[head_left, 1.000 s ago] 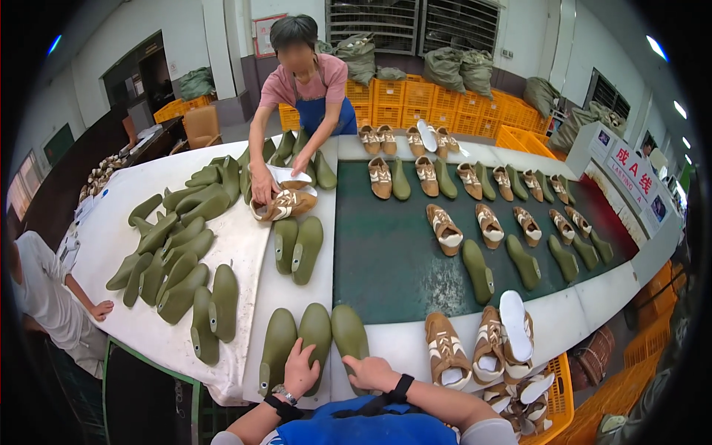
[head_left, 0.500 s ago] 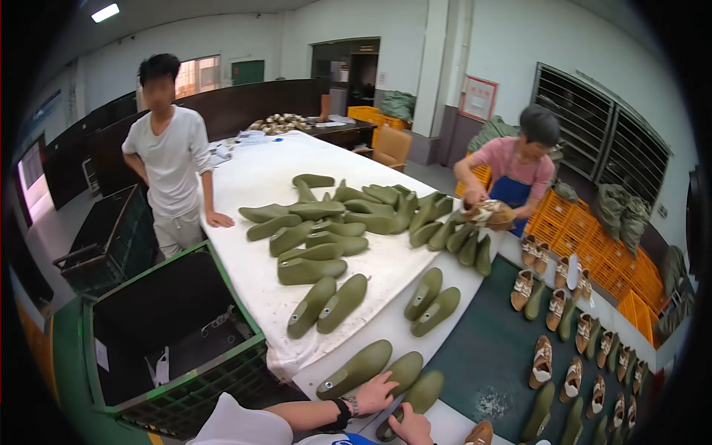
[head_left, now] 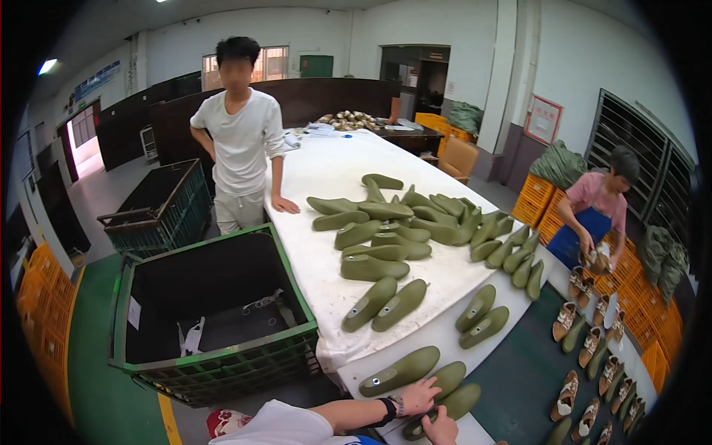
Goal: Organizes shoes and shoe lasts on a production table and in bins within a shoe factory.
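Three green shoe lasts lie side by side at the near corner of the white-topped table. My left hand point(head_left: 420, 396), with a dark band and a bracelet at the wrist, is closed over the middle shoe last point(head_left: 449, 377). My right hand point(head_left: 442, 427) grips the side of the nearest shoe last point(head_left: 463, 400), its fingers partly hidden by the hand itself. Just left of my left hand lies a third shoe last point(head_left: 404, 369), untouched. Beyond them sit a pair of lasts point(head_left: 482, 326) and a larger pile of lasts point(head_left: 415, 215) on the white cloth.
A green crate cart point(head_left: 215, 363) stands against the table's left edge. A dark green belt point(head_left: 512, 371) at right carries brown shoes point(head_left: 565, 395) and lasts in rows. One person point(head_left: 241, 148) stands at the left side; a co-worker point(head_left: 597, 215) holds a shoe beyond the belt.
The view has turned left, so the scene sits farther right. My hands stay on the same two lasts. The co-worker has lowered the shoe toward the belt's far end.
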Tool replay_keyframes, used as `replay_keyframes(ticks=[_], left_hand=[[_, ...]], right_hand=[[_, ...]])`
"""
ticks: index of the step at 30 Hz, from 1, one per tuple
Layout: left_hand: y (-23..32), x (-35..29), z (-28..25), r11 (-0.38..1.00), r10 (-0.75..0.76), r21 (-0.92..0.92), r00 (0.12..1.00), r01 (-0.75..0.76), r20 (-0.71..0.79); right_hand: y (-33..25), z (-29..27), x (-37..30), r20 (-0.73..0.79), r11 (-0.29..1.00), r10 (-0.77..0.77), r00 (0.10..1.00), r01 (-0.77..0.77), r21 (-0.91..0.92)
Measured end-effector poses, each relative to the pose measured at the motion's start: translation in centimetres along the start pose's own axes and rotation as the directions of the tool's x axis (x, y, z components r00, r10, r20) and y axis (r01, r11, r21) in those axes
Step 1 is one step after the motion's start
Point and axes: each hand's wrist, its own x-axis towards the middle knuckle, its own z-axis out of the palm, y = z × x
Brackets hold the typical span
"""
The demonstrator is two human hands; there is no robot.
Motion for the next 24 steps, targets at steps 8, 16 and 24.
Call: replay_keyframes(ticks=[8,16,24], left_hand=[[-0.6,0.0,0.2,0.995,0.098,0.005,0.994,-0.098,-0.041],[-0.7,-0.9,-0.4,0.889,0.431,0.119,0.895,-0.443,0.118],[-0.4,-1.2,-1.3,0.841,0.499,0.122,0.843,-0.527,0.198]], right_hand=[[-0.4,0.8,0.2,-0.008,0.998,0.049,0.999,-0.049,-0.033],[-0.6,1.8,0.4,-0.06,0.991,0.127,0.99,-0.129,-0.039],[-2.5,0.6,-0.5,-0.081,0.979,0.196,0.977,-0.201,-0.048]])
